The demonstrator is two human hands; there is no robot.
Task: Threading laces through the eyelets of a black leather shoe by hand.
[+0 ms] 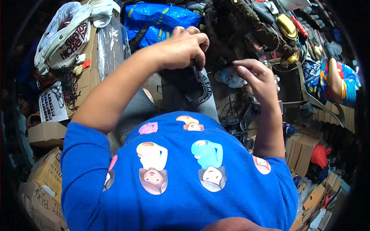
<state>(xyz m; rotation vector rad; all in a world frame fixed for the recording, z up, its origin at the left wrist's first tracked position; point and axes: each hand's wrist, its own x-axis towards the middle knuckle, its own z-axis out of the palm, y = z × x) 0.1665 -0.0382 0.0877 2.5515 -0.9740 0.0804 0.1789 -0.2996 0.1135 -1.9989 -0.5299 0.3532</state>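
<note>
My left hand [187,48] is raised over my lap, its fingers bent down and closed on the top end of a black ruched band [206,92]. The band hangs in a curve over my grey trouser leg [210,107], its gathered edge facing right. To its right, apart from it, my right hand [258,77] is closed in a pinch, thumb against the fingers. A small dark tip shows by those fingertips; what it is I cannot make out. Part of the band's upper end is hidden behind my left fingers.
Beyond my hands lies a blue plastic bag [162,19]. Plastic bottles [231,78] stand beside my right hand. Cardboard boxes [44,169] and a white cloth bag [69,34] are on the left. Another person's arm [336,81] shows at the far right, near cluttered tools.
</note>
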